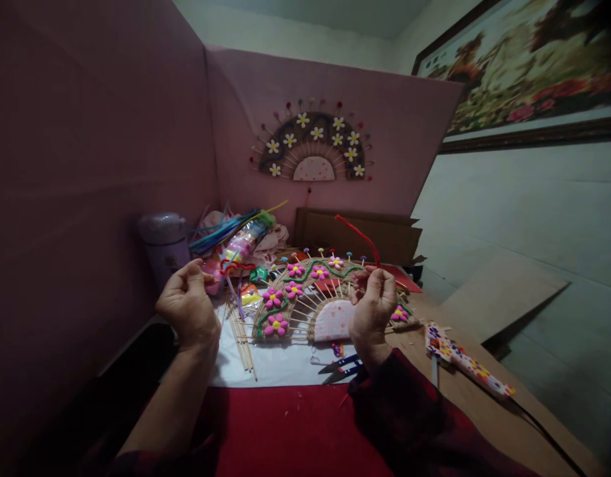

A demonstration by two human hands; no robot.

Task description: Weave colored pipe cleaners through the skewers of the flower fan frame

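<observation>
My left hand (187, 301) is raised at the left with its fingers pinched; a curled red pipe cleaner (238, 266) extends from near its fingertips. My right hand (374, 306) is closed too, pinching a red fuzzy strand (361, 236) that arcs up and to the left. Between and behind my hands stands a fan-shaped craft (295, 290) of twine and sticks, with pink flowers, a green wavy line and a pale half-round centre (333, 320). My right hand hides part of its right side. Whether the two red pieces are joined cannot be seen.
Black-bladed snips (341, 372) and thin wooden sticks (242, 341) lie on the white sheet. A purple bottle (167, 248) and colourful supplies (243, 242) stand behind at left. A flowered glue gun (469, 364) lies right. Another fan (313, 146) hangs on the pink backdrop.
</observation>
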